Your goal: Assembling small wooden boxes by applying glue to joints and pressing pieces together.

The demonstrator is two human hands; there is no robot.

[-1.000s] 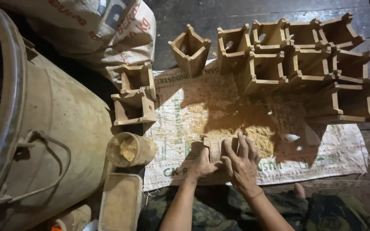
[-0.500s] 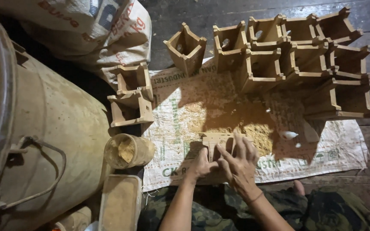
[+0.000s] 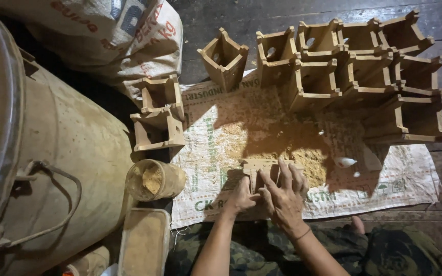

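Down at the lower middle of the frame, both hands meet over a small wooden box (image 3: 262,167) that stands on a printed woven sack (image 3: 216,153) spread flat on the plank floor (image 3: 241,20). The left hand (image 3: 241,197) presses against the near side of the box with its fingers curled close around it, and the right hand (image 3: 285,197) lies over the top and near edge with its fingers (image 3: 287,176) spread and bent down onto the wood, so the box is gripped between the two. Just beyond the box, toward the middle of the frame, a heap of sawdust (image 3: 292,153) covers the sack. Across the upper right, many open-topped wooden boxes (image 3: 364,66) stand packed together in rows, and one more sits tilted apart at upper centre. Two further boxes (image 3: 159,115) stand at the sack's left edge. Left of the hands, a round plastic tub (image 3: 154,180) holds sawdust, with a rectangular tray (image 3: 144,243) below it. A large metal drum (image 3: 52,153) fills the left side, and a bulging printed bag (image 3: 103,36) lies at upper left.
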